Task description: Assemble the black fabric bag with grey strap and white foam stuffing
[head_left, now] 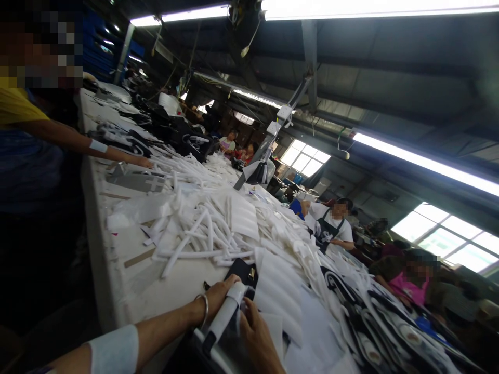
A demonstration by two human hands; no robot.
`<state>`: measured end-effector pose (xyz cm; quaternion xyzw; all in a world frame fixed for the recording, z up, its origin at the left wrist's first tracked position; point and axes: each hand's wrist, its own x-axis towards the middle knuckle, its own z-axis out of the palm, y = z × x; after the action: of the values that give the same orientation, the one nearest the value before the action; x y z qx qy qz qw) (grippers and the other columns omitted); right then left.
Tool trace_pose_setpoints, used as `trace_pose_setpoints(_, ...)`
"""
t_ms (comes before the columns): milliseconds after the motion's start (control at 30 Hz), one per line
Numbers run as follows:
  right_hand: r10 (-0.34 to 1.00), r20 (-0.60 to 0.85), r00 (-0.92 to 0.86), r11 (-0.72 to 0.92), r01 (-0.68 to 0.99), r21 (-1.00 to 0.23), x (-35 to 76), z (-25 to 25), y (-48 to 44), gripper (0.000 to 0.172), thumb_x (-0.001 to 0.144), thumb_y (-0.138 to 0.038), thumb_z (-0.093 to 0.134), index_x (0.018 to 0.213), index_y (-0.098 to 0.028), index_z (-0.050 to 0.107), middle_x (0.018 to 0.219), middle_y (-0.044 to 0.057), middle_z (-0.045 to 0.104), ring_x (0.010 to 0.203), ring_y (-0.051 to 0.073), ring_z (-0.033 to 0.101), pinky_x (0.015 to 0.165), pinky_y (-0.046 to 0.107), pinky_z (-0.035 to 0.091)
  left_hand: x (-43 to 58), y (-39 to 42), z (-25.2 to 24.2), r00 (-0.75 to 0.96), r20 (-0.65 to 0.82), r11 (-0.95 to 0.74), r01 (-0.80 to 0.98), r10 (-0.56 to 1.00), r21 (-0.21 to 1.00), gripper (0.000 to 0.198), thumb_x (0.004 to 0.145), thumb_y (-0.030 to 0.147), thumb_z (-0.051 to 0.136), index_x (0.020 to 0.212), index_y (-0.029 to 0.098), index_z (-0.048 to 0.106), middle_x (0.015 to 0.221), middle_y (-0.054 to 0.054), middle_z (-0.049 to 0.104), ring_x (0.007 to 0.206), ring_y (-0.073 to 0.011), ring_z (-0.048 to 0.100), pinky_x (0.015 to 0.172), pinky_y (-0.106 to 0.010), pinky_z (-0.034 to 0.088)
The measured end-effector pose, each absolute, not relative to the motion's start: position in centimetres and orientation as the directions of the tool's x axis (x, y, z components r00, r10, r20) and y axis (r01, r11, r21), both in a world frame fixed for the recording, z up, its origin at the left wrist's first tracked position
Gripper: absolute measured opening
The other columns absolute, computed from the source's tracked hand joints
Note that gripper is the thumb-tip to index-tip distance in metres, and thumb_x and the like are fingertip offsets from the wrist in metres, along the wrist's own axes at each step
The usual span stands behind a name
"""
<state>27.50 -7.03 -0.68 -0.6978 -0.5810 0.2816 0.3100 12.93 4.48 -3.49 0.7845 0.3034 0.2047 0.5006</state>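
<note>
My left hand [218, 296], with a metal bangle on the wrist, is closed round the top of a white foam-wrapped handle [225, 314] that belongs to a dark bag [244, 272] at the bottom middle. My right hand [255, 332] sits just right of it, its fingers pinched on the white wrapping of that same handle. White foam sheets [278, 291] lie right beside both hands. A heap of white foam tubes [202, 234] lies on the table beyond them.
A long white table [101, 228] runs away to the upper left, strewn with foam tubes, sheets and dark bags [187, 137]. A person in yellow reaches an arm [78, 143] over it at left. Other people sit along the right side. A slanted post [268, 140] rises mid-table.
</note>
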Motion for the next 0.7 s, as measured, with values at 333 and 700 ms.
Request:
trace_pose_setpoints(333,0.991,-0.021,0.132,-0.111,0.722,-0.683,26.6,0.3,-7.6,0.042,0.092,-0.038,0.045,0.127,-0.015,0.054,0.125,0.013,0.064,0.118,0.026,0.059,0.101,0.035,0.042,11.9,4.2,-2.9,0.689,-0.002,-0.446,0.471,0.725,0.762,0.030,0.077,0.029,0.058,0.106,0.022,0.061,0.100,-0.007,0.074,0.097,-0.0287,0.068,0.081,-0.033,0.048)
trace_pose_setpoints(700,0.994,-0.016,0.104,-0.091,0.771,-0.631,26.7,0.3,-7.7,0.040,0.091,-0.036,0.046,0.124,-0.014,0.056,0.117,0.014,0.068,0.110,0.027,0.062,0.096,0.037,0.044,11.2,4.5,-3.4,0.718,0.005,-0.493,0.473,0.696,0.730,0.060,0.075,0.033,0.060,0.132,0.020,0.045,0.127,-0.014,0.063,0.116,-0.0301,0.061,0.096,-0.036,0.045)
